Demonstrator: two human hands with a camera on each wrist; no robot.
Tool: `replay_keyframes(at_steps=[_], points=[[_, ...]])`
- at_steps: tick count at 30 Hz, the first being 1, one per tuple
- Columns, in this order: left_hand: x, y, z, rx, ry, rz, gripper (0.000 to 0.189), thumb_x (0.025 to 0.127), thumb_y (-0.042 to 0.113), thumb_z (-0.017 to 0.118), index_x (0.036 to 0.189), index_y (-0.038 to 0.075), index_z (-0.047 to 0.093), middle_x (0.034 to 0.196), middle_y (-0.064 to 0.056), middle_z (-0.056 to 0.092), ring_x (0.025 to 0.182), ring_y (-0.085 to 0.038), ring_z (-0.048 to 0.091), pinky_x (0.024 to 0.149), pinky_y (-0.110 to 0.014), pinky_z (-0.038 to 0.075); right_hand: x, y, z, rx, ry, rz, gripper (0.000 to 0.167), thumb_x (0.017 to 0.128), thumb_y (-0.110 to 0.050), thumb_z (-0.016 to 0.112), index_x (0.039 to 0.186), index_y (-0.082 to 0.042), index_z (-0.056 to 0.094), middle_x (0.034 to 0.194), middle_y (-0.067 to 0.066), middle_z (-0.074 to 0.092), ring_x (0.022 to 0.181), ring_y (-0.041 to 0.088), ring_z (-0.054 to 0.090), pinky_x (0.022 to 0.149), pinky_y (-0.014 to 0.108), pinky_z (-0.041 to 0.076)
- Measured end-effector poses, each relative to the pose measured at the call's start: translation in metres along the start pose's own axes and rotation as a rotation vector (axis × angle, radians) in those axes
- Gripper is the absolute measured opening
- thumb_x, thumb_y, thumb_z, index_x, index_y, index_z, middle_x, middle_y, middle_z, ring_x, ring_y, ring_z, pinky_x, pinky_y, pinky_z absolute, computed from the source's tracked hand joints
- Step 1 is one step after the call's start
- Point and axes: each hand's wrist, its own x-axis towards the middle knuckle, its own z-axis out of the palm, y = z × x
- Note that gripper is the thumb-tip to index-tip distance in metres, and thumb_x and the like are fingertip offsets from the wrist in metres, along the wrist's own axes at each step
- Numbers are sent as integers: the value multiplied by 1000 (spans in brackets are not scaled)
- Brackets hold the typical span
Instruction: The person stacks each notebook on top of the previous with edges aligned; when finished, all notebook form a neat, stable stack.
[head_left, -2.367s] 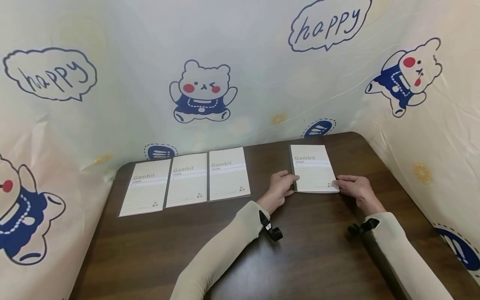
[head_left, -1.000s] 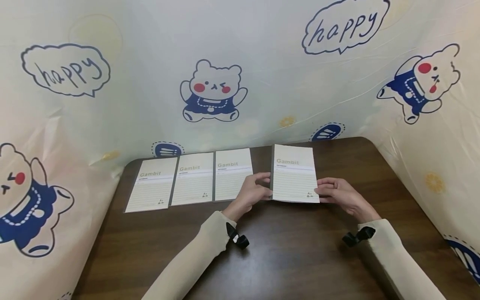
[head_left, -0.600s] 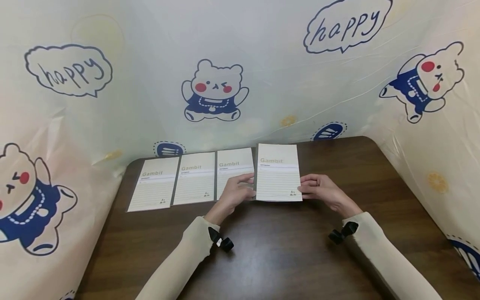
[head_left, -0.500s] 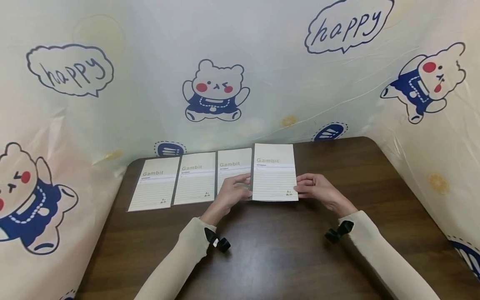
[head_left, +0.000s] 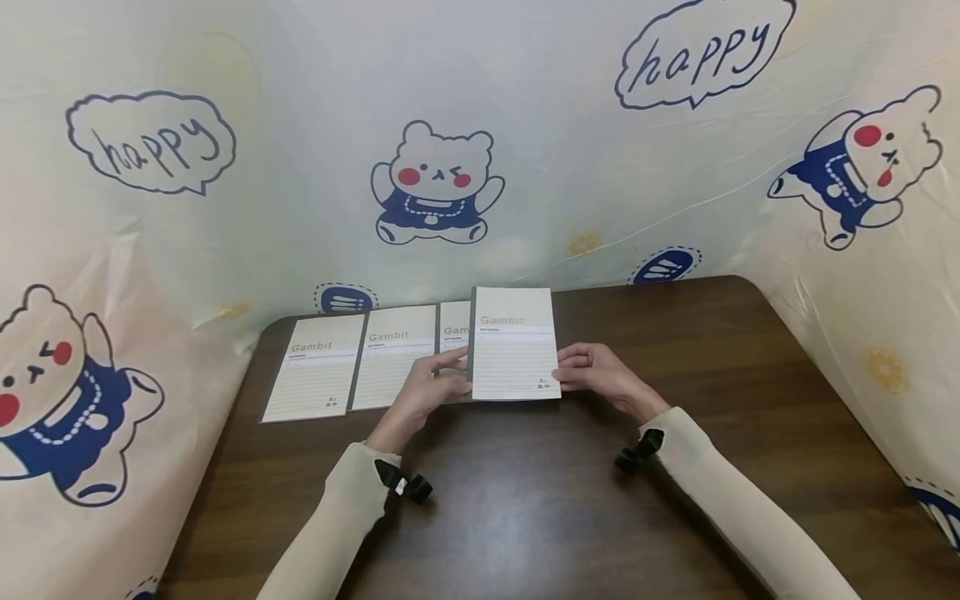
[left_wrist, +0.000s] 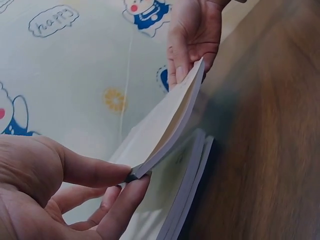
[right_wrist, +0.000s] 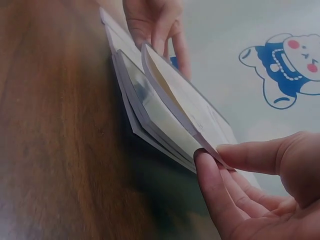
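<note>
A cream "Gambit" notebook (head_left: pixel 515 354) is held between my two hands, raised over the rightmost notebook (head_left: pixel 454 321) of a row and covering most of it. My left hand (head_left: pixel 422 390) pinches its dark spine edge; in the left wrist view the thumb (left_wrist: pixel 100 171) is on top and fingers are below. My right hand (head_left: pixel 606 379) pinches the opposite edge near the lower corner, thumb above and fingers below in the right wrist view. The held notebook's pages (right_wrist: pixel 167 97) bow apart slightly. Beneath it, in both wrist views, layered notebook edges (left_wrist: pixel 189 175) show, apart from it.
To the left along the row lie a middle notebook (head_left: pixel 390 358) and a far-left notebook (head_left: pixel 311 367), both flat, covers up. The brown wooden table (head_left: pixel 517 517) ends at the back against a printed curtain (head_left: pixel 540 183) with cartoon bears, which also hangs at both sides.
Both hands have carried the notebook leftward from the table's right side, lifting it, until it overlaps the third notebook in the row. The head view has shifted slightly.
</note>
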Motion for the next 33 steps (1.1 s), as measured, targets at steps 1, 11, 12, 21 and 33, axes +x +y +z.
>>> replay_keyframes(at_steps=[1,11,12,21,33], points=[[0,-1,-3,3,3,-2,66,87,-5,70,150,13,58,136,-23,59,80,-13,69,85,-37,65,2,0,2,5,-4,-3,45,95,-8,75,133,9,58,116,22,74,87,14,73,82,29,65],[0,-4,-22,84,75,-29,64,86,-5,71,148,7,59,137,-23,62,79,-10,68,78,-30,63,24,-5,26,-10,10,-15,39,95,-7,75,129,7,63,114,22,75,85,13,72,81,30,65],[0,-6,-24,86,83,-36,64,86,-4,71,147,7,59,137,-23,62,79,-10,68,78,-30,63,27,-4,28,-20,15,-12,38,95,-8,75,129,7,64,114,21,75,85,13,72,81,30,65],[-1,-11,-32,168,156,-45,57,89,-2,70,145,4,60,138,-25,64,89,-16,72,79,-27,61,40,-1,46,-84,54,-33,32,94,-5,75,124,3,68,109,18,71,84,17,72,80,33,65],[-2,-14,-32,272,237,1,50,89,-2,69,139,2,65,132,-24,69,90,-23,75,72,-26,58,38,3,60,-181,120,-103,38,89,-5,81,125,0,73,106,16,73,76,14,72,74,31,64]])
